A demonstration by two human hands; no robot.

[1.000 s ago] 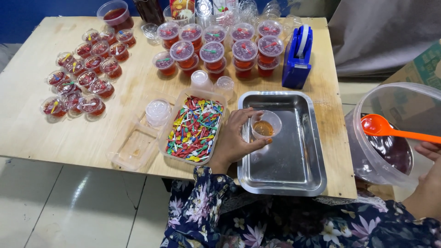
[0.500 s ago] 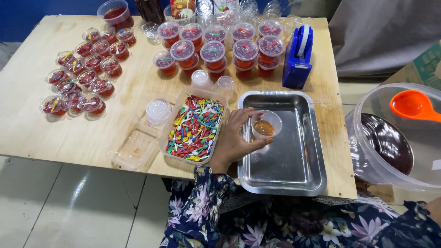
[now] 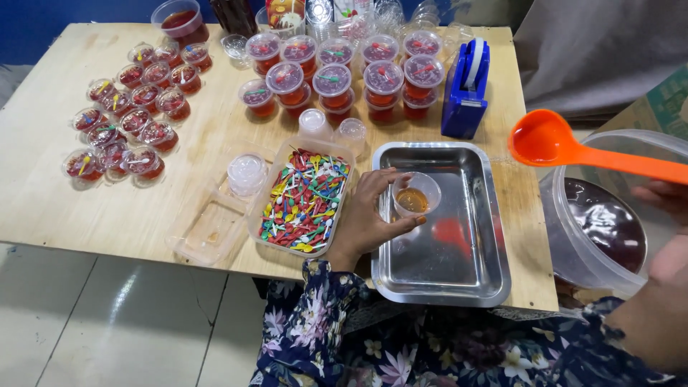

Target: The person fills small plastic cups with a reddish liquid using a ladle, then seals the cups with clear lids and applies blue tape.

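- While the left hand (image 3: 369,218) still grips the small clear cup (image 3: 416,195) of amber liquid over the steel tray (image 3: 437,287), the orange ladle (image 3: 548,140) has swung leftward, out over the table edge toward the tray.
- Right hand (image 3: 663,204), beside the clear bucket (image 3: 573,244), holds the ladle's handle; its grip is mostly out of frame.

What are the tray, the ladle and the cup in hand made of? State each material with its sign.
Tray: likely stainless steel, shiny, mirroring the ladle's orange. Ladle: orange plastic by its glossy, uniform colour. Small cup, held by the left hand: clear thin plastic, amber liquid showing through.
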